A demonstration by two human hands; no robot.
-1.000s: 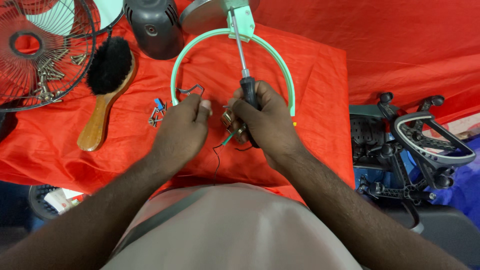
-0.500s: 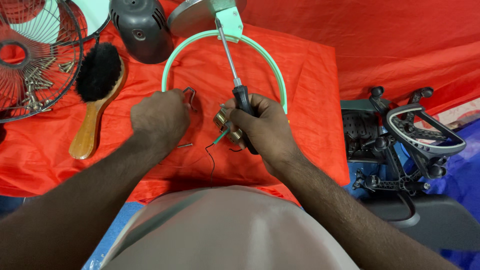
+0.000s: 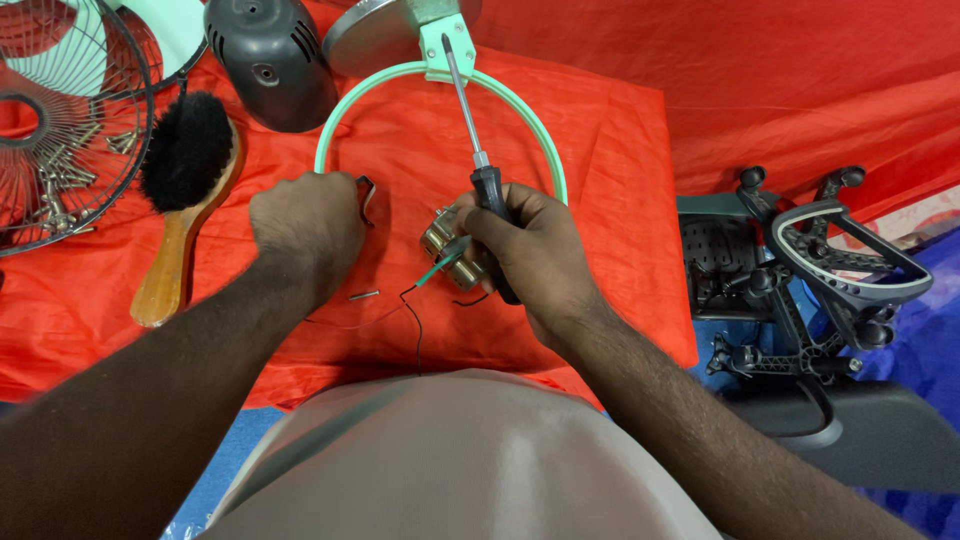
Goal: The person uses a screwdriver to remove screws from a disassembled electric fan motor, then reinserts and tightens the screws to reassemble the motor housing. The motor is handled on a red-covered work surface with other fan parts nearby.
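My right hand (image 3: 525, 248) grips a black-handled screwdriver (image 3: 470, 115) whose shaft points up toward a mint-green bracket (image 3: 440, 42). The same hand also holds a small brass-coloured part (image 3: 447, 240) with green and black wires (image 3: 425, 285) trailing from it. My left hand (image 3: 305, 228) is closed on the red cloth (image 3: 620, 200) by a small dark metal clip (image 3: 366, 196), just inside the mint-green ring (image 3: 540, 135); what it holds is hidden. A short metal pin (image 3: 363, 295) lies below it.
A wooden-handled brush (image 3: 185, 200) lies at the left, beside a wire fan guard (image 3: 60, 130) with several screws on it. A dark grey motor housing (image 3: 268, 60) and a round metal base (image 3: 380, 35) sit at the top. An overturned office chair (image 3: 800, 290) stands at the right.
My left hand has slid left and up toward the ring's left side. My right hand keeps the screwdriver and the part, shifted slightly. The view has tilted a little.
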